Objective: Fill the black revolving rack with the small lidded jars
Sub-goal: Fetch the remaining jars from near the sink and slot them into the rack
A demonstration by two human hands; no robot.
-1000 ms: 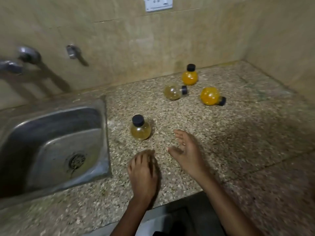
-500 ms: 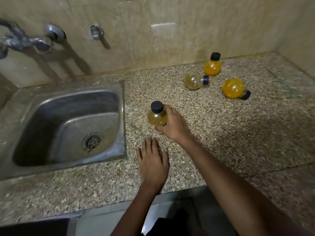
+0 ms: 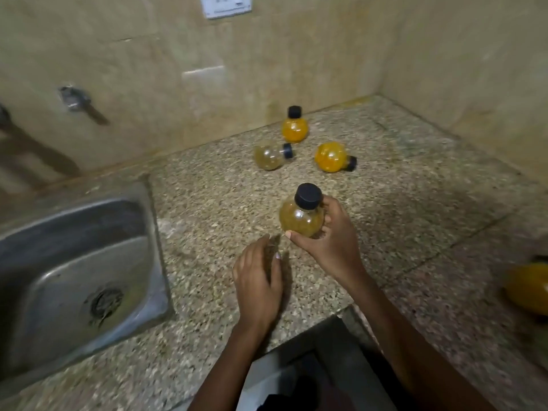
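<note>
Right hand [image 3: 332, 244] was wrapped round the belly of a small round jar [image 3: 301, 218] of pale yellow stuff, thumb under and fingers behind, holding it upright and clear of the granite counter [image 3: 415, 218], black cap [image 3: 308, 196] on top. Left hand [image 3: 258, 280] hung just beside and below it, fingers loosely spread, gripping nothing.

The jar's body was smooth and ball-shaped, so I judged the grip could slide if it slackened; a drop onto stone might crack it. The sink [image 3: 74, 277] lay close on the left, its rim near the left hand, and a loose jar could roll in. The counter's front edge sat right under the wrists.

Three more jars waited toward the back wall: one orange jar standing [image 3: 294, 129], one pale jar on its side [image 3: 268, 157], one orange jar on its side [image 3: 331, 157]. Open counter lay between them and the hands. A blurred orange shape [image 3: 527, 289] showed at the right edge. No black rack was in view.
</note>
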